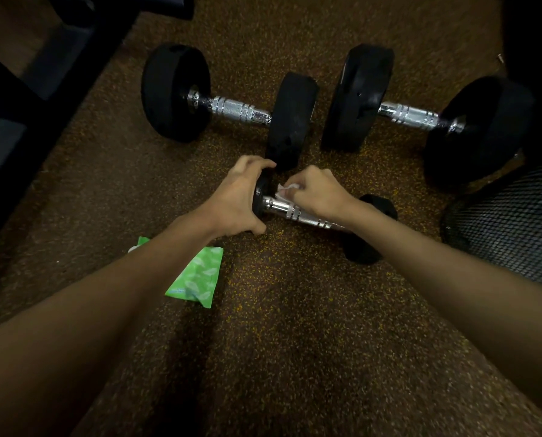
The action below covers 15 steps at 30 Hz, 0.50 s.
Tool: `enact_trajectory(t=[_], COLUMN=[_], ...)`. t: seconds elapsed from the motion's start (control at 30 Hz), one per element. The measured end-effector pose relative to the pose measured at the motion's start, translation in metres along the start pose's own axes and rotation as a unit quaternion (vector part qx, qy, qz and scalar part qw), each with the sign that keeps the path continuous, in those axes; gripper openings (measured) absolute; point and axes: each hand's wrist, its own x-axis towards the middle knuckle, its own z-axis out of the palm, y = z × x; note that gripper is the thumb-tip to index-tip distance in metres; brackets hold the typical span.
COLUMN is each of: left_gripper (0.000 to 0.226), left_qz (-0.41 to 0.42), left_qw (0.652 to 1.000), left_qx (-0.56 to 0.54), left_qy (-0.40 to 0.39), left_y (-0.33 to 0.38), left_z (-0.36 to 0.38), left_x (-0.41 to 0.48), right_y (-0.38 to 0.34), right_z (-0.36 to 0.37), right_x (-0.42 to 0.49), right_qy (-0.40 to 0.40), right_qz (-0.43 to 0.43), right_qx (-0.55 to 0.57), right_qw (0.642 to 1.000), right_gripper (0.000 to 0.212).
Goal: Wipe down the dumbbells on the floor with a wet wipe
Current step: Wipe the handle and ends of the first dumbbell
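A small dumbbell [307,217] with a chrome handle and black ends lies on the speckled floor in the middle. My left hand [235,200] grips its left black end. My right hand [317,192] holds a crumpled white wet wipe [283,190] against the handle next to that end. Two larger dumbbells lie behind it: one at centre left [231,110], one at the right [411,115]. Both have black round weights and chrome handles.
A green wet wipe pack [200,279] lies on the floor under my left forearm. A black mesh object [512,225] stands at the right edge. Dark equipment frame parts [42,74] fill the upper left. Bare floor stretches toward me.
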Motion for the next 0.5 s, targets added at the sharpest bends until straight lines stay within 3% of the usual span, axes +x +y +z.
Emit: enact_trajectory(t=[0.13, 0.27, 0.5], left_gripper=[0.104, 0.105, 0.107], left_qz=[-0.002, -0.006, -0.009], left_qw=[1.0, 1.0, 1.0], left_qx=[0.0, -0.008, -0.006], left_qy=[-0.001, -0.002, 0.0], left_y=[0.001, 0.0, 0.0], left_z=[0.0, 0.0, 0.001], left_x=[0.0, 0.0, 0.001], right_y=[-0.003, 0.009, 0.0], right_z=[0.018, 0.032, 0.009], right_x=[-0.01, -0.032, 0.006], right_qy=[0.031, 0.061, 0.003], right_qz=[-0.044, -0.15, 0.007], right_qx=[-0.05, -0.093, -0.003], right_qw=[0.997, 0.982, 1.0], right_gripper=[0.019, 0.038, 0.027])
